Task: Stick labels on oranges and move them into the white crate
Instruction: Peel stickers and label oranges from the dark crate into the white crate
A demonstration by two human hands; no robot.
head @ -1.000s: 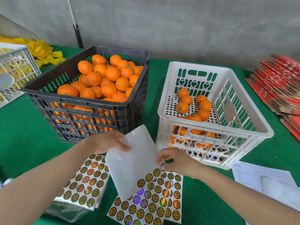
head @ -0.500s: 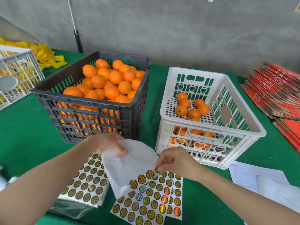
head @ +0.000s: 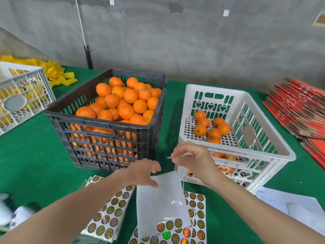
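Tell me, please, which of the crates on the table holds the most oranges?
The black crate, left of the white crate: its oranges are heaped nearly to the rim, whereas the white one holds only a few.

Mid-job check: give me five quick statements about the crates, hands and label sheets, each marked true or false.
1. The black crate holds more oranges than the white crate. True.
2. The right hand is inside the white crate. False: it hangs in front of it, pinching what looks like a label.
3. The left hand holds an orange. False: its thumb touches the white backing sheet.
4. Label sheets lie on the green table. True.
5. The white crate is empty. False: several oranges lie in it.
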